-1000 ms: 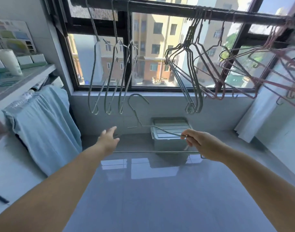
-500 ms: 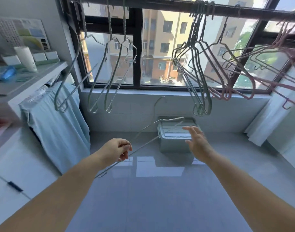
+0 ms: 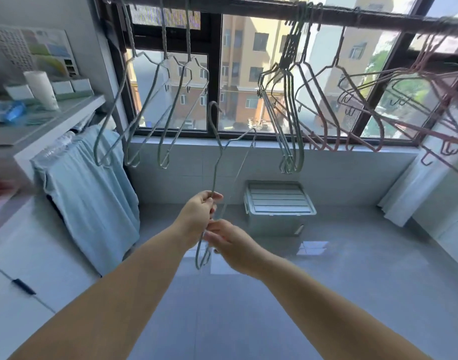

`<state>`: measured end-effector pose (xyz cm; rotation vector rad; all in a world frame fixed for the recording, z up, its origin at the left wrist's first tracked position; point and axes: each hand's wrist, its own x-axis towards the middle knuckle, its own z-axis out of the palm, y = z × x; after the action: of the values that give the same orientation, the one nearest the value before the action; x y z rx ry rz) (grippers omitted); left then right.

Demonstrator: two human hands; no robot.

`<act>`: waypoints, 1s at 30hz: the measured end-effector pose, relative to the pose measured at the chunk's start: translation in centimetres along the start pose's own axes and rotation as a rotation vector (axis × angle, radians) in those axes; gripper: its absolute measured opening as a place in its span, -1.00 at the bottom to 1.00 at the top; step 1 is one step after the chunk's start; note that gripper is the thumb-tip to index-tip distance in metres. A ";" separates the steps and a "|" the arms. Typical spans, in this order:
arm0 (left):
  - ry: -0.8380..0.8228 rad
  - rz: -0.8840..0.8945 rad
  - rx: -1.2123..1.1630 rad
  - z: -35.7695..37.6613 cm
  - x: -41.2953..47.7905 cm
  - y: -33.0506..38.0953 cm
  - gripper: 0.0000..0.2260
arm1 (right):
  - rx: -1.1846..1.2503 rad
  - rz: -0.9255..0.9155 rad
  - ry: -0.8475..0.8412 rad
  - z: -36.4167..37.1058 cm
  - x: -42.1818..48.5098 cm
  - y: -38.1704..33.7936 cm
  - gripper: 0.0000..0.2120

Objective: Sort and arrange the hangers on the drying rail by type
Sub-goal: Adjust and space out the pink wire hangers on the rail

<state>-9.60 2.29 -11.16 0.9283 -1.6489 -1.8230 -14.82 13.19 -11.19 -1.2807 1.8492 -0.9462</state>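
Green wire hanger (image 3: pixel 215 175) now stands on end well below the drying rail (image 3: pixel 248 7), hook uppermost, after passing from the right hand to the left within the past second. 1 second ago it lay flat and low under the rail, pinched by the right hand. Turned upright, it looks ready to go up onto the rail, probably into the gap between the 3 green hangers (image 3: pixel 164 40) spaced out toward the rail's left end and the tight green bundle (image 3: pixel 290 55) near its middle. Pink hangers (image 3: pixel 331 145) crowd the rail's right stretch, so the colours appear largely separated already.

Left hand (image 3: pixel 199 214), arm reaching forward and up, has fingers and thumb closed around the hanger's shoulder wire. Right hand (image 3: pixel 230 242) sits just beneath it at the hanger's lower corner, fingers bent against the wire. Whether they pinch it or only steady it cannot be told.
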 end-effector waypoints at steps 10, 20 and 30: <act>-0.064 0.005 -0.202 2.7 1.1 4.8 -0.75 | 0.110 0.048 0.325 0.0 0.8 -1.8 -0.84; -0.137 0.232 -0.047 5.9 -0.6 10.9 -0.76 | 0.059 -0.178 0.639 -3.6 -0.2 -4.4 -0.86; -0.207 0.449 -0.039 6.2 -2.5 13.0 -0.71 | -0.079 -0.215 0.736 -9.3 -0.6 -8.3 -0.80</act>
<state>-13.67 6.42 2.30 0.3203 -1.7633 -1.6676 -18.77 13.38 0.62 -1.2952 2.3324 -1.6371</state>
